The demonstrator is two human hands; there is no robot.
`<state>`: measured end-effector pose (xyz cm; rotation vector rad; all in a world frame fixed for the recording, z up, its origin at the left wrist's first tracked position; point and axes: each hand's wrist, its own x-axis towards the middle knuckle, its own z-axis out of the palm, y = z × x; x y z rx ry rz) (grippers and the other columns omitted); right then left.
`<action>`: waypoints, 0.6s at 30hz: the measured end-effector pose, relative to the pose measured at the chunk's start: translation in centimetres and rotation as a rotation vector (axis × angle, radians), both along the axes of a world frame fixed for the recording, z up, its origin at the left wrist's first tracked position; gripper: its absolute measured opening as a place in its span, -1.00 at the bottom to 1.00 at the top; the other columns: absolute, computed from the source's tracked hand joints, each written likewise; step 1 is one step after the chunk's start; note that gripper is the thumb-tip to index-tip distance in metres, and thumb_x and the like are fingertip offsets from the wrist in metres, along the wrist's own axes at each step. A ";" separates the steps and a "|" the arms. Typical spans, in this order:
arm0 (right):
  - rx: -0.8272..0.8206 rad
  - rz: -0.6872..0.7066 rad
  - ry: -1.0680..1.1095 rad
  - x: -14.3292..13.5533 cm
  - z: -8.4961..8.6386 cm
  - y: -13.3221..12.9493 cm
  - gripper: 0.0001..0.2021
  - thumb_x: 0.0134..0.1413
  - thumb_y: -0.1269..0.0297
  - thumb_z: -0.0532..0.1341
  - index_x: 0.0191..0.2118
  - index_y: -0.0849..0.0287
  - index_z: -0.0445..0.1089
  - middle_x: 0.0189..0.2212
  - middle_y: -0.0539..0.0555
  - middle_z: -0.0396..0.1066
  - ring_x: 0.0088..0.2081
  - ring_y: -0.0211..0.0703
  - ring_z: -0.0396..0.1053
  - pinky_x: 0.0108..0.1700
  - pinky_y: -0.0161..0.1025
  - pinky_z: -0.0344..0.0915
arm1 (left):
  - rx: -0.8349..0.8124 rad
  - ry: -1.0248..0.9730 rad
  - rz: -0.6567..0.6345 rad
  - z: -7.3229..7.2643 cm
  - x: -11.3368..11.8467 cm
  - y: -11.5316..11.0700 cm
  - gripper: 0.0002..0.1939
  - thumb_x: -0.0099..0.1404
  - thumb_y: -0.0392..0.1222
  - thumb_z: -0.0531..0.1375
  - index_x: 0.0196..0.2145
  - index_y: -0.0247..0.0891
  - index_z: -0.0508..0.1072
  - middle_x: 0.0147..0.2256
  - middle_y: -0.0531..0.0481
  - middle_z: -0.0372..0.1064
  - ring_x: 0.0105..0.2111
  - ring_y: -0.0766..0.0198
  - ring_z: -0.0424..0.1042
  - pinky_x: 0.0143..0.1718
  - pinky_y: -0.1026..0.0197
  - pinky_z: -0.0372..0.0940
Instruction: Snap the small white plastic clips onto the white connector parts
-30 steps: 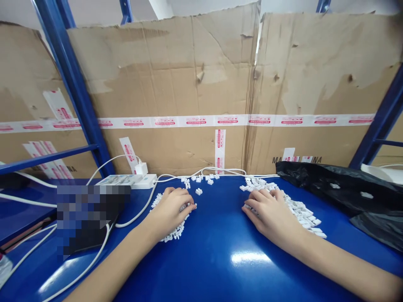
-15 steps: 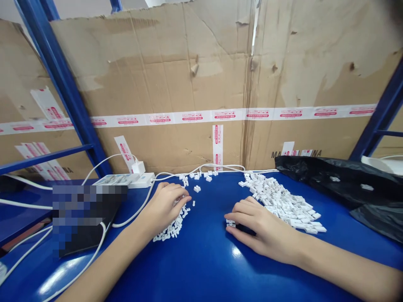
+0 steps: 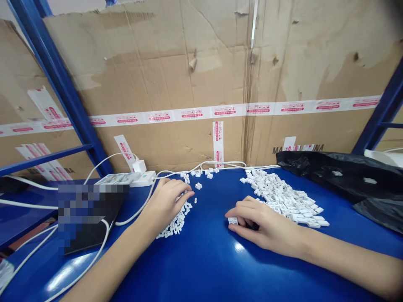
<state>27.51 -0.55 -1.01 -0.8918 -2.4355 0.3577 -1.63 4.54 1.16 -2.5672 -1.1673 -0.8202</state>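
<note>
Between the thumb and fingers of my right hand [image 3: 264, 224] is a small white plastic part [image 3: 233, 220], held just above the blue table. My left hand [image 3: 171, 197] hovers over a heap of small white pieces [image 3: 176, 224], its thumb and fingers curled together; what they hold, if anything, is hidden. Behind my right hand spreads a larger pile of white rectangular parts [image 3: 280, 195]. Several loose white parts [image 3: 198, 186] lie near the table's back edge, and one tiny piece [image 3: 195, 200] lies just right of my left hand.
A power strip [image 3: 143, 179] with white cables and a dark, partly pixelated device [image 3: 91, 235] sit at the left. A black plastic bag [image 3: 317, 172] lies at the back right. Cardboard [image 3: 173, 84] stands behind the blue table [image 3: 201, 260].
The white part in my right hand has turned and shows a different face. My left hand has barely moved. The whole view has shifted slightly.
</note>
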 end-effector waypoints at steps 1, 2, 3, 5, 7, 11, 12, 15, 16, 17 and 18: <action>-0.001 0.003 0.012 0.0 0.0 0.0 -0.83 0.40 0.23 0.17 -0.03 0.12 0.45 -0.40 -0.02 0.36 -0.32 -0.21 0.28 -0.13 -0.18 0.23 | -0.006 -0.010 -0.019 -0.1 0.2 -0.1 -0.82 0.49 -0.11 0.14 -0.23 -0.19 0.49 -0.24 0.03 0.55 -0.20 0.17 0.49 -0.06 0.04 0.19; 0.001 0.007 0.023 0.0 -0.1 0.0 -0.84 0.40 0.23 0.17 -0.02 0.12 0.45 -0.39 -0.02 0.36 -0.32 -0.21 0.29 -0.13 -0.18 0.23 | -0.009 -0.020 -0.037 -0.2 0.4 -0.2 -0.82 0.49 -0.11 0.14 -0.23 -0.19 0.48 -0.24 0.03 0.55 -0.21 0.18 0.49 -0.09 0.06 0.21; 0.006 0.011 0.034 0.0 -0.1 0.0 -0.84 0.40 0.24 0.17 -0.02 0.12 0.44 -0.39 -0.02 0.37 -0.32 -0.21 0.29 -0.13 -0.18 0.23 | -0.012 -0.031 -0.051 -0.3 0.6 -0.3 -0.82 0.49 -0.11 0.14 -0.22 -0.20 0.48 -0.24 0.02 0.55 -0.21 0.18 0.49 -0.11 0.08 0.23; 0.017 0.016 0.048 0.0 -0.3 0.0 -0.84 0.40 0.25 0.17 -0.01 0.11 0.44 -0.39 -0.01 0.38 -0.32 -0.21 0.30 -0.13 -0.18 0.24 | -0.012 -0.053 -0.072 -0.6 1.1 -0.5 -0.83 0.50 -0.13 0.13 -0.21 -0.21 0.48 -0.23 0.01 0.54 -0.21 0.19 0.48 -0.13 0.11 0.26; 0.024 0.013 0.058 0.0 -0.4 0.1 -0.84 0.40 0.26 0.18 0.00 0.11 0.43 -0.38 -0.02 0.38 -0.32 -0.21 0.31 -0.14 -0.19 0.25 | -0.027 -0.065 -0.070 -0.7 1.5 -0.6 -0.83 0.50 -0.14 0.11 -0.20 -0.21 0.47 -0.25 0.00 0.52 -0.23 0.19 0.48 -0.16 0.13 0.27; 0.027 0.009 0.069 0.0 -0.4 0.1 -0.84 0.39 0.26 0.18 -0.01 0.11 0.44 -0.40 -0.03 0.38 -0.34 -0.23 0.31 -0.17 -0.20 0.25 | -0.086 -0.065 0.041 -0.6 1.6 -0.8 -0.83 0.49 -0.14 0.09 -0.23 -0.22 0.43 -0.32 0.00 0.48 -0.30 0.18 0.46 -0.27 0.16 0.24; 0.025 0.009 0.069 0.1 -0.4 0.0 -0.84 0.39 0.26 0.18 -0.01 0.11 0.44 -0.40 -0.03 0.38 -0.34 -0.23 0.31 -0.18 -0.21 0.25 | -0.094 -0.047 0.078 -0.5 1.5 -0.8 -0.82 0.49 -0.14 0.09 -0.25 -0.22 0.42 -0.34 0.01 0.48 -0.33 0.18 0.45 -0.28 0.16 0.23; 0.014 0.009 0.070 0.1 -0.4 0.0 -0.84 0.38 0.27 0.19 -0.01 0.11 0.44 -0.40 -0.03 0.37 -0.35 -0.24 0.30 -0.19 -0.21 0.25 | -0.103 0.045 0.156 0.0 1.1 -0.6 -0.79 0.47 -0.15 0.08 -0.32 -0.22 0.41 -0.46 0.03 0.45 -0.43 0.17 0.41 -0.29 0.14 0.19; 0.010 0.010 0.072 0.1 -0.4 0.0 -0.84 0.38 0.27 0.19 -0.01 0.11 0.44 -0.40 -0.04 0.37 -0.35 -0.24 0.30 -0.20 -0.22 0.25 | -0.101 0.070 0.170 0.2 0.9 -0.6 -0.78 0.47 -0.15 0.09 -0.35 -0.23 0.41 -0.50 0.04 0.42 -0.46 0.17 0.39 -0.30 0.13 0.18; 0.007 0.010 0.074 0.2 -0.5 0.0 -0.84 0.38 0.27 0.19 -0.01 0.10 0.44 -0.40 -0.04 0.37 -0.35 -0.24 0.30 -0.20 -0.22 0.25 | -0.099 0.084 0.180 0.3 0.8 -0.5 -0.77 0.46 -0.15 0.10 -0.36 -0.23 0.42 -0.53 0.05 0.40 -0.48 0.18 0.37 -0.30 0.13 0.18; 0.005 0.011 0.077 0.2 -0.5 0.0 -0.84 0.38 0.26 0.19 0.00 0.09 0.44 -0.40 -0.04 0.36 -0.35 -0.24 0.30 -0.20 -0.22 0.25 | -0.095 0.088 0.185 0.4 0.7 -0.5 -0.76 0.45 -0.13 0.12 -0.37 -0.23 0.43 -0.56 0.05 0.38 -0.50 0.18 0.35 -0.30 0.13 0.18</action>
